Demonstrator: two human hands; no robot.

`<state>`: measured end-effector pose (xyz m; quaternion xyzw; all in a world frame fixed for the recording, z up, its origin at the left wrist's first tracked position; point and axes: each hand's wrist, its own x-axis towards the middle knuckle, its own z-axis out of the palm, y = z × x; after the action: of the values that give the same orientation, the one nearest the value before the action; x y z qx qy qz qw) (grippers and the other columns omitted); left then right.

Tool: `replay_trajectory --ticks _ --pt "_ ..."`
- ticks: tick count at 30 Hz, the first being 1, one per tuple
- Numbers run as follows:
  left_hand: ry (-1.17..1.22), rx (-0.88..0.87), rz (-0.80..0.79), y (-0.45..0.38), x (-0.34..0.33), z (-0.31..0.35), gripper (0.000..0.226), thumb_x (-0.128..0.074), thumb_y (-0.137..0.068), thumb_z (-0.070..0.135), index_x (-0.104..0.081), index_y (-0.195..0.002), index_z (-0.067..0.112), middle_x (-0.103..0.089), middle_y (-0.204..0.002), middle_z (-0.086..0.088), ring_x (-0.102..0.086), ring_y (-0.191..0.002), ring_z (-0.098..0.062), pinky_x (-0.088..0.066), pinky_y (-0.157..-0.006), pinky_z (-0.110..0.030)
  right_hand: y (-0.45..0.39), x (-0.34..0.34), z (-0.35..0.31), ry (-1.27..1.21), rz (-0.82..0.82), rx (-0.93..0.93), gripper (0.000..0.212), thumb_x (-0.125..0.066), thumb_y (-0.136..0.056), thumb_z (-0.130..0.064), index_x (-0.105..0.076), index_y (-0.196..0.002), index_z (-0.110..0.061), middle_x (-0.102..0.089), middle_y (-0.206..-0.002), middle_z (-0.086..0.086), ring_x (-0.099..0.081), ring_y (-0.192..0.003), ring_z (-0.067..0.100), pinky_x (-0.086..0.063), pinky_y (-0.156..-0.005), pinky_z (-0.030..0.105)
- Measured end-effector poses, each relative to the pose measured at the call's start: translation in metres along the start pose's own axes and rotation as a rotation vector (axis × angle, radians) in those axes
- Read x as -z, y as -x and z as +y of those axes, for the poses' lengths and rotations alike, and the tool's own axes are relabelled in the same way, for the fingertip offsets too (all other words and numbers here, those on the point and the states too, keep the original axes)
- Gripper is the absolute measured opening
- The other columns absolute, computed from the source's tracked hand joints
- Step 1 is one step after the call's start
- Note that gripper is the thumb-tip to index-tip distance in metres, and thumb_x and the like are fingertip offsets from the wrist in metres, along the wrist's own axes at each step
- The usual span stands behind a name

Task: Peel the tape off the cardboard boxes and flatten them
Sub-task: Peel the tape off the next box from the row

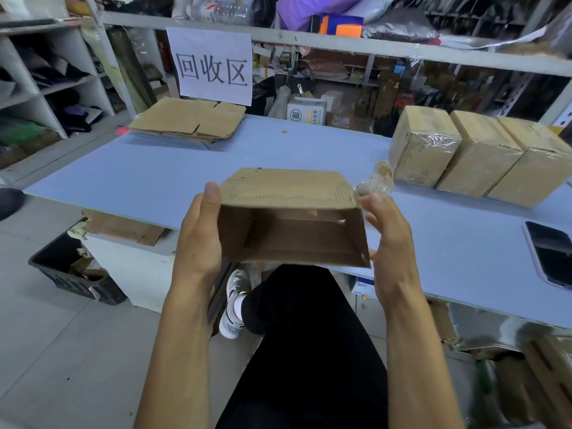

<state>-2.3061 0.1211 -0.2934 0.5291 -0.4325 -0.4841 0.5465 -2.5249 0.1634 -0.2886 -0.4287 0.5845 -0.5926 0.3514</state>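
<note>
Above the table's edge [130, 209], the left hand [201, 236] grips an opened box [291, 193]; right hand [388, 239] relaxed beside it, fingertips perhaps touching.

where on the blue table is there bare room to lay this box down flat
The widest bare stretch of the table lies between the flattened cardboard stack and the open box. The right side is crowded: three taped boxes, a tape wad and a phone.
</note>
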Motion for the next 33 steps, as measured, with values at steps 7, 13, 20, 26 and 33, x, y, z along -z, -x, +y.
replay_trajectory --ticks 7,13,20,26,33 --pt "-0.058 -0.023 0.012 -0.008 0.009 -0.004 0.037 -0.052 -0.074 0.029 -0.072 -0.104 0.032 -0.072 -0.098 0.009 -0.063 -0.091 -0.012 -0.050 -0.086 -0.040 0.001 -0.003 0.006 0.004 -0.090 -0.004 0.039 -0.062 -0.073 -0.049 -0.060 -0.109 -0.034 -0.060 -0.128 -0.015 -0.053 -0.124 -0.001 -0.049 -0.100 0.039" --pt "-0.131 -0.142 -0.111 -0.006 0.015 -0.003 0.065 -0.045 -0.079 -0.008 -0.065 -0.123 0.036 -0.069 -0.104 -0.001 -0.061 -0.087 -0.011 -0.049 -0.074 -0.027 0.003 -0.004 0.005 -0.018 -0.151 0.139 0.081 -0.063 -0.071 -0.035 -0.039 -0.149 -0.034 -0.052 -0.144 -0.014 -0.048 -0.132 -0.001 -0.044 -0.108 0.037" --pt "-0.120 -0.135 -0.009 -0.002 0.011 -0.002 0.047 -0.072 -0.071 0.063 -0.057 -0.105 0.034 -0.064 -0.104 0.013 -0.062 -0.100 -0.010 -0.045 -0.080 -0.026 0.005 -0.006 0.005 0.023 -0.210 0.247 0.077 -0.058 -0.075 -0.008 -0.041 -0.146 -0.036 -0.049 -0.145 -0.023 -0.042 -0.137 -0.002 -0.042 -0.109 0.041" --pt "-0.142 -0.209 -0.027 -0.001 0.020 0.000 0.054 -0.078 -0.081 0.029 -0.052 -0.125 0.044 -0.065 -0.116 0.011 -0.067 -0.096 -0.014 -0.053 -0.077 -0.032 0.006 -0.007 0.006 -0.001 -0.146 0.245 0.035 -0.063 -0.089 -0.026 -0.056 -0.122 -0.026 -0.056 -0.140 -0.021 -0.048 -0.135 0.003 -0.040 -0.113 0.050" --pt "-0.142 -0.303 -0.126 0.004 0.018 0.004 0.066 -0.065 -0.087 -0.010 -0.046 -0.132 0.035 -0.069 -0.116 -0.001 -0.063 -0.111 -0.010 -0.052 -0.095 -0.033 0.007 -0.014 -0.001 -0.043 -0.077 0.290 0.080 -0.070 -0.087 0.003 -0.039 -0.139 -0.050 -0.055 -0.129 -0.018 -0.053 -0.126 0.001 -0.051 -0.104 0.044"
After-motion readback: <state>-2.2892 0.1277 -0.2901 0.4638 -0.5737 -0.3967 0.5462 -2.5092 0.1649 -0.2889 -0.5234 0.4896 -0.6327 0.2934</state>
